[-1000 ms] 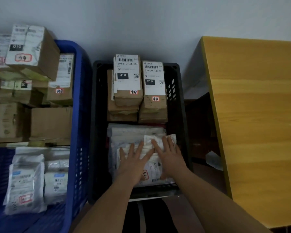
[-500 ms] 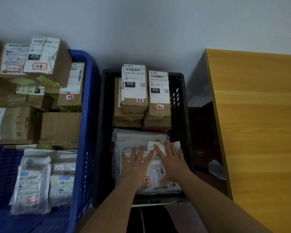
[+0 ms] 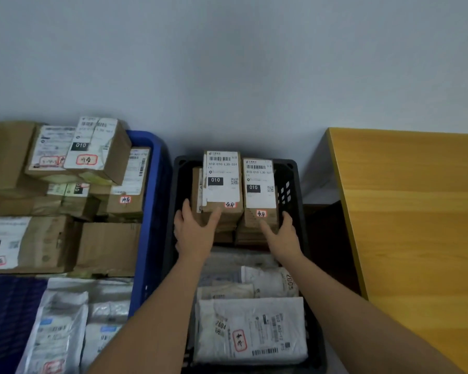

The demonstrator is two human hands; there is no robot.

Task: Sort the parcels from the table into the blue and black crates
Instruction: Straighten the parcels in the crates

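Reaching into the black crate [image 3: 300, 184], your two hands bracket the cardboard boxes stacked at its far end. In the head view, your left hand [image 3: 193, 233] has its fingers spread against the front of the left box stack [image 3: 222, 184], thumb up along the stack's left side. Your right hand [image 3: 283, 233] lies with fingers loosely extended at the foot of the right box stack [image 3: 260, 187]; whether it presses the cardboard or only nears it is hard to tell from this angle. Neither hand curls round anything. Nearer you in the same crate lie white mailer bags [image 3: 251, 330], flat and overlapping. To your left, the blue crate [image 3: 149, 211] holds more boxes and bags. To your right, the wooden table [image 3: 416, 225] shows no parcels in view. You seem to be tidying sorted parcels, so sorting looks nearly finished. Next, push both stacks squarely back and level, gently, since the tall stacks could topple.
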